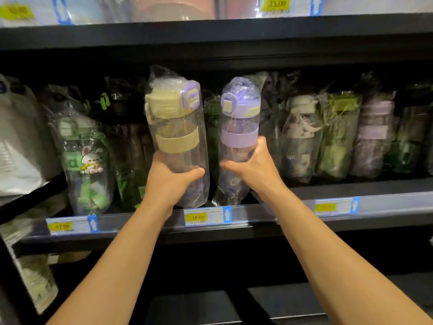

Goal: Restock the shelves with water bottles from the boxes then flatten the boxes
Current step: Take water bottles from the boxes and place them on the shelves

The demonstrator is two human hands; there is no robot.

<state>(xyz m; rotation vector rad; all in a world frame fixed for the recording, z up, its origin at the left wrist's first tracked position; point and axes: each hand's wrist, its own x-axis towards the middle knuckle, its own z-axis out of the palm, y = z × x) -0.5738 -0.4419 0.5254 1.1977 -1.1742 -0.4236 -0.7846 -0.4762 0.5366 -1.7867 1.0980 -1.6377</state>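
Dark store shelving fills the view, and the black metal shelf (386,185) in the middle carries a crowded row of bagged drinkware. Along its front lip runs a clear plastic price rail (281,213), with a yellow price tag reading 18.00 (198,217) at six o'clock from the two bottles being handled.

The person's left hand (173,181) is wrapped around the lower body of a beige-lidded clear plastic water bottle (178,127) sealed in a transparent bag, thumb laid across the front. At three o'clock from it, close by, the right hand (255,170) grips a purple-lidded clear plastic water bottle (239,123), also bagged, just under its purple band.

Both bottles are roughly upright at the shelf's front edge; the purple one leans a little toward one o'clock. Whether their bases sit on the shelf I cannot tell.

At nine o'clock from the beige one stands a green-trimmed clear bottle with a rabbit sticker (87,160). Out toward three o'clock, a row of bagged white, green and lilac bottles (337,137) lines the shelf. At twelve o'clock, an upper shelf (210,31) shows a yellow tag reading 23.00 (276,4).
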